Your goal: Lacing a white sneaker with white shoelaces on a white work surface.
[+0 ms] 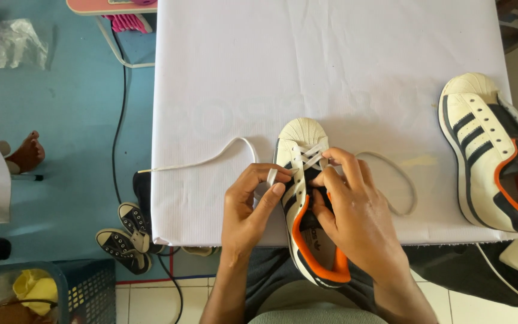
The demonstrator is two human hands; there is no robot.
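Head view, left hand (pixel 249 207) grip pinching white lace (pixel 211 161), right hand (pixel 352 210) grip pinching sneaker (pixel 304 198) lacing

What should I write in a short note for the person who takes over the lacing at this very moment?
Left hand: pinches the flat white lace beside the eyelets; its free end trails left over the table edge.
Right hand: fingers on the tongue and right eyelets of the white leather sneaker with orange lining.
Sneaker lies toe away on the white covered table; the matching second sneaker lies at right, no lace visible.
Done: lower eyelets crossed.
Left: upper eyelets; right lace loop slack.
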